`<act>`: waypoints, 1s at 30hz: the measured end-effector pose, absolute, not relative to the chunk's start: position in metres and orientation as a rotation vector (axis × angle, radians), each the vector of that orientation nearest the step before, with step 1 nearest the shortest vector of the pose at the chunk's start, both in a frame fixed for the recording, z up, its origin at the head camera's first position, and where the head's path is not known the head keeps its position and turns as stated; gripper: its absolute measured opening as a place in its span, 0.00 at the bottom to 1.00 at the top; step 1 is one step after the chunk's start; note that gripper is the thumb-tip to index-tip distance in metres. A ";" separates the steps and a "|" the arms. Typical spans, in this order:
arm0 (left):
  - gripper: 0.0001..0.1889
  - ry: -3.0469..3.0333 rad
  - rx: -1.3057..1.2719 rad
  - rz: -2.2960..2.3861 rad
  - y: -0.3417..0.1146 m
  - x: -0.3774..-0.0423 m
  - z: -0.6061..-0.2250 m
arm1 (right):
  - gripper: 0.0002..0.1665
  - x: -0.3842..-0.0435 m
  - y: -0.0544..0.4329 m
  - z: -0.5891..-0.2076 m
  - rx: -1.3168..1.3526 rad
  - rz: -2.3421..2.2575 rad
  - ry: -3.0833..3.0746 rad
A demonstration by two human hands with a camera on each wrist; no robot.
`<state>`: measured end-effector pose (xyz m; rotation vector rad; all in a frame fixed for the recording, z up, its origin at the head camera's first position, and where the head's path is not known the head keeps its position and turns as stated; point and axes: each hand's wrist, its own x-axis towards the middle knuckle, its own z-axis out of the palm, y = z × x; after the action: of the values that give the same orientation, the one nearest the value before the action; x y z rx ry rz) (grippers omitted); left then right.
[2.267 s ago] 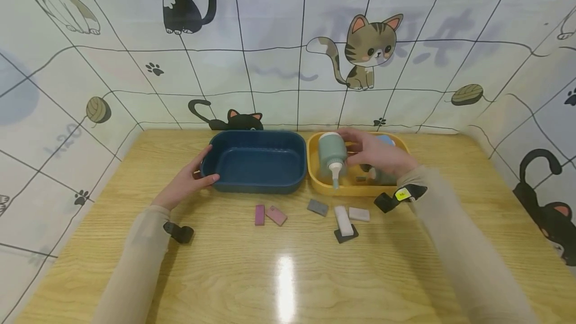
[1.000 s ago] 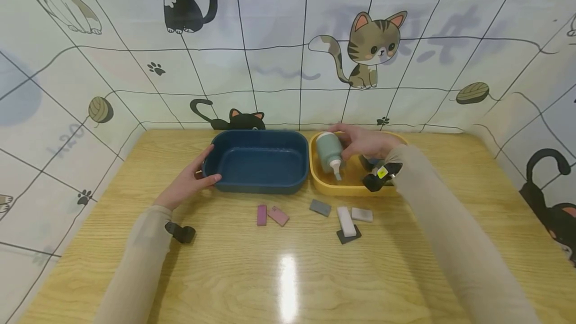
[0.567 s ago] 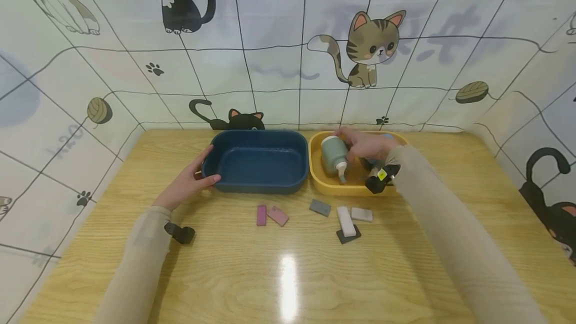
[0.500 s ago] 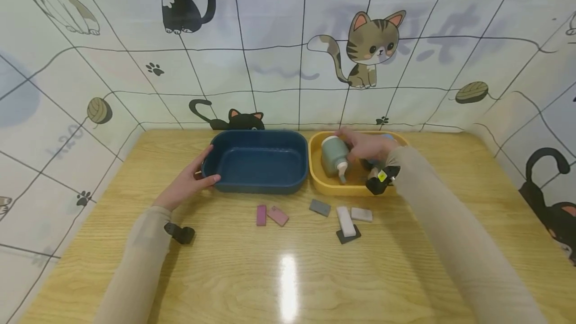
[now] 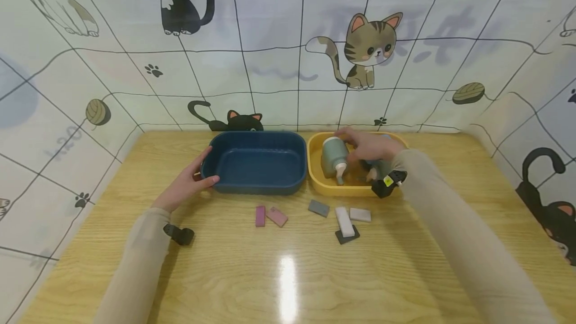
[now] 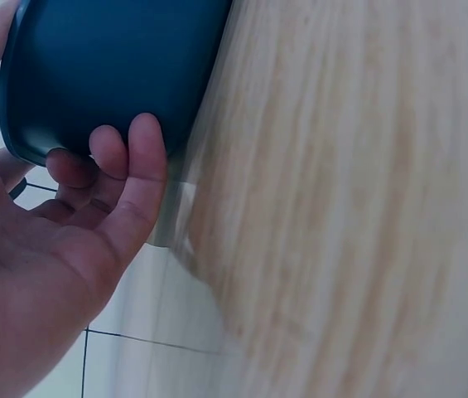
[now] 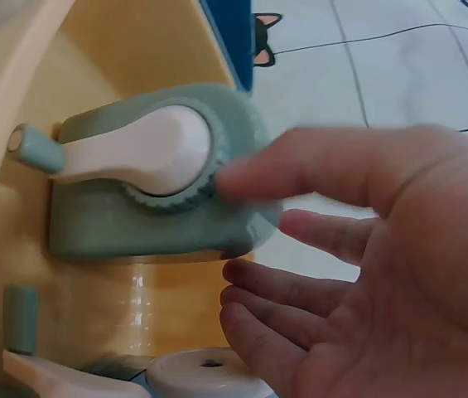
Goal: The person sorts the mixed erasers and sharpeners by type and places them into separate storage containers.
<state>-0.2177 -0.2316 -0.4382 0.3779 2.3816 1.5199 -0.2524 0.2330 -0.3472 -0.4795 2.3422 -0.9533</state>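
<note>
Fingers curled, the left hand (image 5: 183, 185) grips the left edge of the blue tub (image 5: 257, 189). Fingers spread, the right hand (image 5: 371, 145) is at a green jar (image 5: 335, 152), its crank (image 7: 147, 153) clear only from that wrist.

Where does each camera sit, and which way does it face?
Head: worn on the person's head, looking forward and down at the table, blue bin and yellow bin; sleeved arms, left hand and right hand show.
Left wrist: on that wrist, facing the blue bin; left hand shows.
Right wrist: on that wrist, facing the green bottle; right hand shows.
Head and right wrist share the green bottle.
</note>
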 end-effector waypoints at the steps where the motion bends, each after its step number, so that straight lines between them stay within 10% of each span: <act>1: 0.44 2.379 0.379 1.524 -0.232 -0.218 -0.439 | 0.45 -0.251 0.233 -0.346 -0.475 -0.945 2.353; 30: 0.44 2.380 0.408 1.541 -0.232 -0.217 -0.439 | 0.42 -0.199 0.243 -0.342 -0.686 -0.965 2.529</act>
<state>-0.2174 -0.2323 -0.4389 0.4077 2.3795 1.5414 -0.1988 0.2431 -0.3419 -0.6864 2.5287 -0.9647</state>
